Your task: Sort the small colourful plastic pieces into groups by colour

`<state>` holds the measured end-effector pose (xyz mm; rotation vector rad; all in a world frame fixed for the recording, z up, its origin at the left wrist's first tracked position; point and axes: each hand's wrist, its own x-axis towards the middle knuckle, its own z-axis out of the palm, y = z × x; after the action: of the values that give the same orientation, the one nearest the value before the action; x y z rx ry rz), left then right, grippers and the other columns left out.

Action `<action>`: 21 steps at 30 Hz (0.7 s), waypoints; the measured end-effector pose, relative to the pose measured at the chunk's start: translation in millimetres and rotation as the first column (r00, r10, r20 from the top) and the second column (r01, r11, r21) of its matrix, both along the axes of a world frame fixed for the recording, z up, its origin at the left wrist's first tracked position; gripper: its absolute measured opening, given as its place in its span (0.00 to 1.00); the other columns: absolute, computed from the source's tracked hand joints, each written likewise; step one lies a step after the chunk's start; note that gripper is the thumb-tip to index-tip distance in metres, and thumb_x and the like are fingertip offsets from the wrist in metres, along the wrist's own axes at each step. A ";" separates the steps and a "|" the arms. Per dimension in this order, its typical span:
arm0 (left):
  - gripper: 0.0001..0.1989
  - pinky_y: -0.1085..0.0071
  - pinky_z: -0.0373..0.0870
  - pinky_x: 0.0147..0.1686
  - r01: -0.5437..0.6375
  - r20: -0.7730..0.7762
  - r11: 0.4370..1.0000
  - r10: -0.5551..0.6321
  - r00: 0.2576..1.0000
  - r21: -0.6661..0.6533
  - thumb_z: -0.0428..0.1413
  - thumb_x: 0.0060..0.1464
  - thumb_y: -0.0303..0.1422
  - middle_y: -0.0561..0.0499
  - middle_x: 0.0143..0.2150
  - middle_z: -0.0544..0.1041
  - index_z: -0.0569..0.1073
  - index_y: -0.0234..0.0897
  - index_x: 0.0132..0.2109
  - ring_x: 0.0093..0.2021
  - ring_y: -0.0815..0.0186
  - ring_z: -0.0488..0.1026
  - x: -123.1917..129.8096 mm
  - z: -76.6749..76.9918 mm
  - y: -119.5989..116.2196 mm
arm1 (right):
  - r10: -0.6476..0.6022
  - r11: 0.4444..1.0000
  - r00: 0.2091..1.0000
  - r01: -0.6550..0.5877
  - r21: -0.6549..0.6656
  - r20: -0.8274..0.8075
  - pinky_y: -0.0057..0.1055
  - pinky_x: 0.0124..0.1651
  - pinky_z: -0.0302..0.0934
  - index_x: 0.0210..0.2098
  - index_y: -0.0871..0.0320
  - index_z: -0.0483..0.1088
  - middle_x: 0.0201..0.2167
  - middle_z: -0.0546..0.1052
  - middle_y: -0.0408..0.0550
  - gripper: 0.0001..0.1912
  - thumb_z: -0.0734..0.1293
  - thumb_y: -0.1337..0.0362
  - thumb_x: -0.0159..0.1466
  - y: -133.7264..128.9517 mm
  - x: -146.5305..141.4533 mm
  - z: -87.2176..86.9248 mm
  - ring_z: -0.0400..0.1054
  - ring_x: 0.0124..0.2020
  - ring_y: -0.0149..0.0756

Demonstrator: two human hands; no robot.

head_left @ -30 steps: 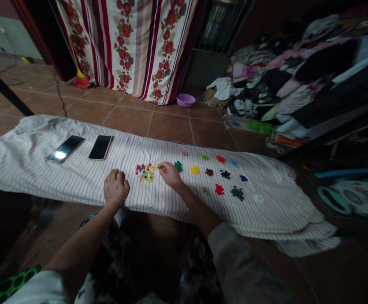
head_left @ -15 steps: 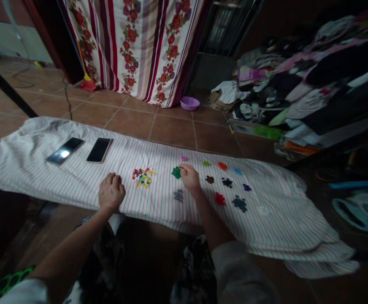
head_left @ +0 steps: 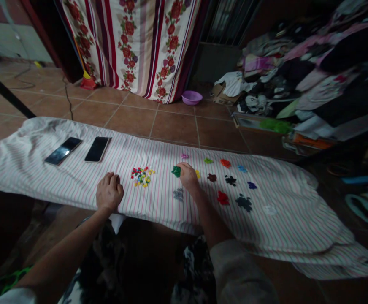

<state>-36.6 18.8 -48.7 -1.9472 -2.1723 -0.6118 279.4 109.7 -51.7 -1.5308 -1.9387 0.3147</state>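
My right hand [head_left: 188, 176] is over the edge of a pile of small green pieces [head_left: 176, 171], its fingers pinched together; whatever is between the fingertips is hidden. Part of a yellow pile [head_left: 198, 174] shows just behind that hand. My left hand [head_left: 109, 192] rests on the striped cloth [head_left: 158, 207], fingers loosely spread and holding nothing. To its right lies a mixed heap of small coloured pieces [head_left: 142, 177]. Around my right hand sit single-colour piles: pink [head_left: 185, 156], grey [head_left: 178, 194], brown [head_left: 212, 177] and red [head_left: 223, 198].
Further right are black [head_left: 230, 180], dark grey [head_left: 244, 203], purple [head_left: 252, 185], blue [head_left: 242, 168], orange [head_left: 225, 163], lime [head_left: 208, 160] and whitish [head_left: 269, 210] piles. Two phones [head_left: 98, 149] lie at left. Beyond are a purple basin [head_left: 192, 98] and heaped clothes [head_left: 266, 76].
My right hand has come down closer onto the green pile, and the yellow pile now shows beside it. My left hand stays on the cloth. The view has shifted slightly.
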 end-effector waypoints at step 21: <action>0.17 0.57 0.62 0.55 0.007 0.015 1.000 -0.007 1.000 0.015 0.47 0.54 0.29 0.38 0.55 0.72 0.72 0.33 0.49 0.59 0.53 0.65 -2.0 -4.8 0.3 | -0.141 0.990 0.987 0.139 -0.039 -0.073 0.38 0.53 0.65 0.52 0.61 0.70 0.44 0.77 0.55 0.26 0.55 0.76 0.57 2.6 0.1 -14.7 0.71 0.46 0.42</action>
<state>-38.7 19.1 -53.5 -1.9499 -2.1640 -0.6438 279.6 112.4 -66.4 -1.6433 -1.7660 0.3406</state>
